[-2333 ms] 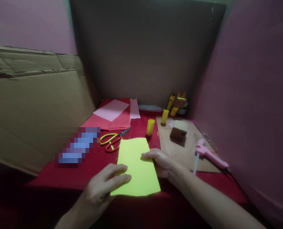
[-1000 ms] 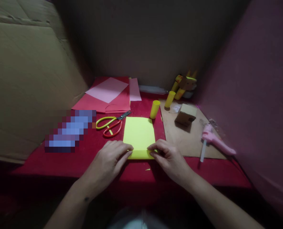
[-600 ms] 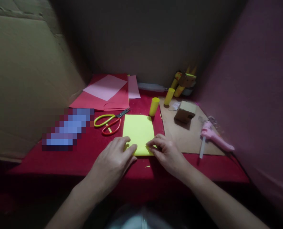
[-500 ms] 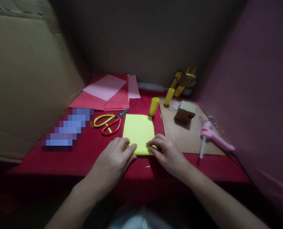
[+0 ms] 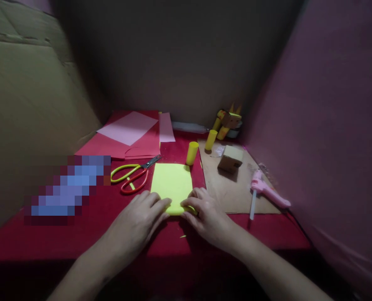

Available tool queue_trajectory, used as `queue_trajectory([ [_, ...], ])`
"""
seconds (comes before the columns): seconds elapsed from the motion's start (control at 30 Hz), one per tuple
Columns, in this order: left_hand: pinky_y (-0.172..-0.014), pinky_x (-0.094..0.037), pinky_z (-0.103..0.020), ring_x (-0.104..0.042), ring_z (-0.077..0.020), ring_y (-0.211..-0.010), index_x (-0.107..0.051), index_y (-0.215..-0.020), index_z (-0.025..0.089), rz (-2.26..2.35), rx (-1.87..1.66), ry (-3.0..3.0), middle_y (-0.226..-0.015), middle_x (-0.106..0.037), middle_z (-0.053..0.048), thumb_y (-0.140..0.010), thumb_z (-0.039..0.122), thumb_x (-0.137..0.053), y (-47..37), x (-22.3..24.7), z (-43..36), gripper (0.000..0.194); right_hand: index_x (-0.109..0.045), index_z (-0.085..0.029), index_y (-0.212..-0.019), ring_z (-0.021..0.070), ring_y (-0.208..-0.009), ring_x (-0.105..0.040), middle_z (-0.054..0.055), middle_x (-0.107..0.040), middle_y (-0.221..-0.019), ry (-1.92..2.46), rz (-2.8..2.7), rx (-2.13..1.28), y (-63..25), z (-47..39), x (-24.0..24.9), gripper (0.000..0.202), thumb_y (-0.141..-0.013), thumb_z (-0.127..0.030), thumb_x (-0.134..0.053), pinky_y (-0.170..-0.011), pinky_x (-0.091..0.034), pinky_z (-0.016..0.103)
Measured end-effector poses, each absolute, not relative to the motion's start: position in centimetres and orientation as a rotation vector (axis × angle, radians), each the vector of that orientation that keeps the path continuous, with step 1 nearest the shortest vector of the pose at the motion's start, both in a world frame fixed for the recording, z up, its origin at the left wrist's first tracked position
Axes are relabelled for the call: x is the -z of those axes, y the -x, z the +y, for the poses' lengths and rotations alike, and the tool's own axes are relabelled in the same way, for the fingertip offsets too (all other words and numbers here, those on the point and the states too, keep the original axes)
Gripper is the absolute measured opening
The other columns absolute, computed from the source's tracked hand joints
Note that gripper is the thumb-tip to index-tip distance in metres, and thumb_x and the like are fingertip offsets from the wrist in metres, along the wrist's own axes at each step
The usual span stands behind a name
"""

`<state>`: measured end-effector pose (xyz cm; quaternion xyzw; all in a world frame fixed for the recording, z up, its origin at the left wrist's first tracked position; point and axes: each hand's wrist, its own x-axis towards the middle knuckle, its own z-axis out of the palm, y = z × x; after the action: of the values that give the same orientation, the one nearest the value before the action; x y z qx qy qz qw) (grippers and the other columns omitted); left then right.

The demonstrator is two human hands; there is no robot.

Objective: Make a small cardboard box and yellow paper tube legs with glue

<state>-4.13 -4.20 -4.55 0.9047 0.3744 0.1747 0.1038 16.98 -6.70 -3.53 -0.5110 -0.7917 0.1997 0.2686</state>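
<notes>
A sheet of yellow paper (image 5: 171, 182) lies flat on the red cloth in front of me, its near edge curled up into a roll. My left hand (image 5: 144, 211) pinches the left end of that rolled edge between thumb and fingers. At the right end, my right hand (image 5: 203, 211) is closed on the same edge, with the curl showing between its thumb and fingers. Just beyond the sheet's far right corner stands a yellow paper tube (image 5: 192, 153). Scissors (image 5: 135, 173) with one yellow and one red handle lie left of the sheet.
Red and pink paper sheets (image 5: 113, 144) are stacked at the back left. On the right, a cardboard sheet (image 5: 214, 192) carries a second yellow tube (image 5: 211, 140), a small cardboard box (image 5: 231, 159) and a pink glue gun (image 5: 269, 190). A cardboard animal figure (image 5: 229, 120) stands behind. A blurred-out patch covers something at left.
The near edge of the yellow paper is curled up more, with the roll now visible in my right hand. The whole view has shifted, so things appear lower and further left.
</notes>
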Motion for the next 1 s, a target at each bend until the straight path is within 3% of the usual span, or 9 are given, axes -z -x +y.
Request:
queue_trajectory([
  [0.17, -0.08, -0.046, -0.033, -0.058, -0.0206, -0.092, -0.052, -0.119, 0.022, 1.108, -0.623, -2.532, -0.1, -0.062, -0.006, -0.096, 0.035, -0.04, 4.2, 4.2, -3.3, 0.029, -0.067, -0.018, -0.095, 0.0193, -0.088, -0.055, 0.007, -0.063, -0.09, 1.41, -2.104, -0.658, -17.1, -5.8, 2.9, 0.011, -0.085, -0.016, -0.061, -0.078, -0.047, 0.034],
  [0.3, -0.075, -0.047, -0.032, -0.06, -0.0199, -0.087, -0.056, -0.104, 0.018, 1.228, -0.609, -2.4, -0.095, -0.064, -0.005, -0.094, 0.034, -0.042, 3.9, 3.5, -2.9, 0.023, -0.063, -0.016, -0.096, 0.0154, -0.076, -0.057, 0.004, -0.063, -0.083, 1.466, -1.974, -0.892, -17.2, -4.9, 2.4, 0.014, -0.083, -0.013, -0.061, -0.069, -0.046, 0.029],
  [0.4, -0.071, -0.045, -0.031, -0.057, -0.0184, -0.078, -0.057, -0.087, 0.018, 1.219, -0.545, -2.433, -0.085, -0.06, -0.004, -0.094, 0.033, -0.04, 3.8, 3.0, -2.8, 0.023, -0.061, -0.016, -0.087, 0.0131, -0.068, -0.054, 0.001, -0.062, -0.076, 1.431, -1.943, -0.975, -17.3, -4.2, 2.2, 0.006, -0.081, -0.013, -0.061, -0.063, -0.043, 0.026],
  [0.53, -0.071, -0.044, -0.031, -0.054, -0.0185, -0.078, -0.058, -0.083, 0.018, 1.194, -0.509, -2.488, -0.084, -0.058, -0.004, -0.094, 0.032, -0.038, 3.7, 3.0, -2.4, 0.027, -0.063, -0.017, -0.078, 0.0121, -0.066, -0.054, 0.0, -0.062, -0.072, 1.432, -1.983, -0.994, -17.5, -3.4, 2.1, 0.006, -0.08, -0.011, -0.062, -0.063, -0.042, 0.025],
  [0.7, -0.071, -0.044, -0.031, -0.056, -0.0184, -0.079, -0.06, -0.089, 0.018, 1.208, -0.488, -2.467, -0.087, -0.059, -0.005, -0.094, 0.033, -0.038, 3.5, 3.0, -1.9, 0.027, -0.065, -0.018, -0.077, 0.0121, -0.064, -0.054, 0.0, -0.063, -0.071, 1.47, -1.987, -0.973, -17.6, -3.0, 2.2, 0.005, -0.079, -0.013, -0.062, -0.06, -0.041, 0.024],
  [1.0, -0.072, -0.043, -0.032, -0.053, -0.0187, -0.078, -0.06, -0.08, 0.018, 1.22, -0.415, -2.546, -0.082, -0.054, -0.004, -0.094, 0.035, -0.039, 3.4, 2.8, -0.8, 0.031, -0.067, -0.018, -0.076, 0.0116, -0.061, -0.05, -0.001, -0.059, -0.067, 1.553, -1.997, -0.817, -17.5, -2.7, 2.6, 0.006, -0.078, -0.014, -0.063, -0.057, -0.036, 0.025],
])
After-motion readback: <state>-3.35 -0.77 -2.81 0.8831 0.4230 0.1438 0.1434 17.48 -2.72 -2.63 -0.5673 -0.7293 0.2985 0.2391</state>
